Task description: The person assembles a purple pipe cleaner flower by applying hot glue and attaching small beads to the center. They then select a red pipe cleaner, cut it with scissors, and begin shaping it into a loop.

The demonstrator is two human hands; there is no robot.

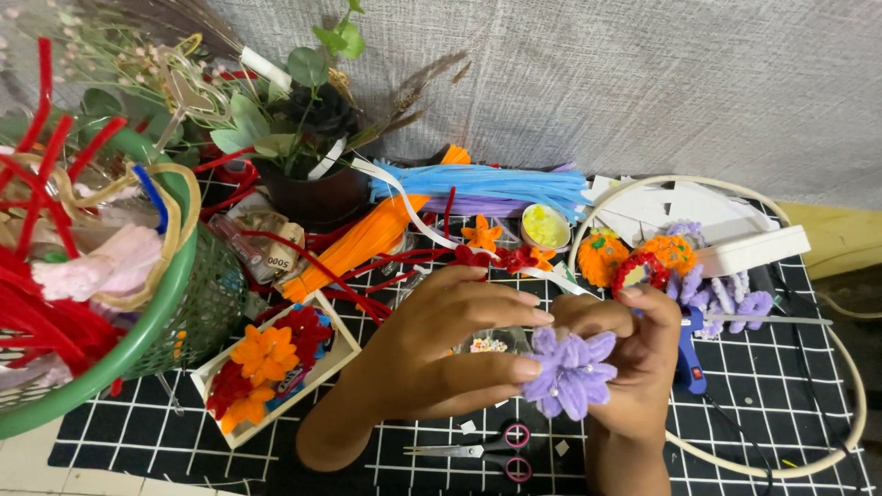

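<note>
My left hand (432, 344) and my right hand (634, 354) both hold a purple pipe-cleaner flower (570, 372) above a black mat with a white grid (781, 386). The left thumb and fingers pinch the flower's left side. The right hand cups it from behind and the right. Small pale beads dot the petals. Just behind my hands lies a small clear dish of beads (490, 343), partly hidden.
A green basket (170, 303) of red pipe cleaners sits at left. A wooden tray (342, 354) holds orange and red flowers. Pink-handled scissors (482, 450), a blue glue gun (689, 354), a white hoop (850, 367), orange and blue pipe-cleaner bundles, a potted plant and finished flowers surround them.
</note>
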